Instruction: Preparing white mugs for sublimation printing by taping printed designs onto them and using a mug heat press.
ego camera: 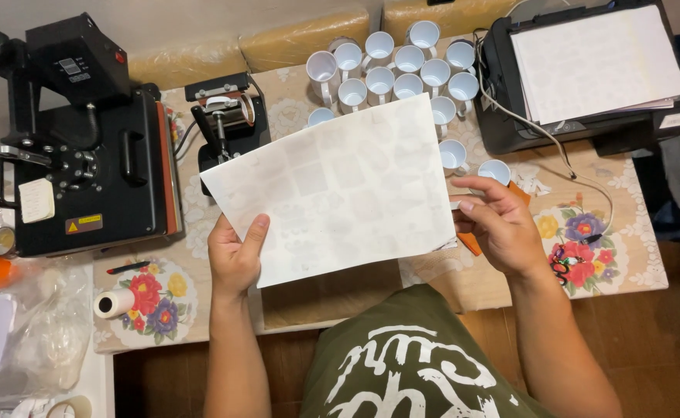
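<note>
— What's over on the far left?

— A black flat press (92, 147) sits on the table (634, 255), with a small yellow note stuck to it. Just below it, at the table's near edge, lie a pen (128, 268) and a roll of white tape (114, 303) on a flowered patch of the cloth. Clear plastic bags (42, 333) are heaped further left, off the table.

— And next to the press?

— A smaller mug press (228, 116), black, with a round clamp. It stands just beside the big one.

— What is the person holding?

— A sheet (336, 190) of white paper, held up over the middle of the table, tilted, with faint squares printed across it. The left hand (235, 255) pinches its lower left edge, thumb on top, fingers behind. The right hand (499, 220) grips the right edge, fingers curled around it. So the hands are well apart, each clamped on the sheet.

— Anything behind the sheet?

— A cluster of white mugs (402, 73), packed close, handles turned different ways. Some are partly hidden by the paper's top edge. Two more stand a little apart, near the right hand.

— And under that hand?

— Something orange (470, 243) peeks out, mostly hidden; I can't tell what it is.

— Further right?

— A black printer (588, 128) with sheets stacked on top, a cable (553, 147) trailing from it across the cloth.
</note>
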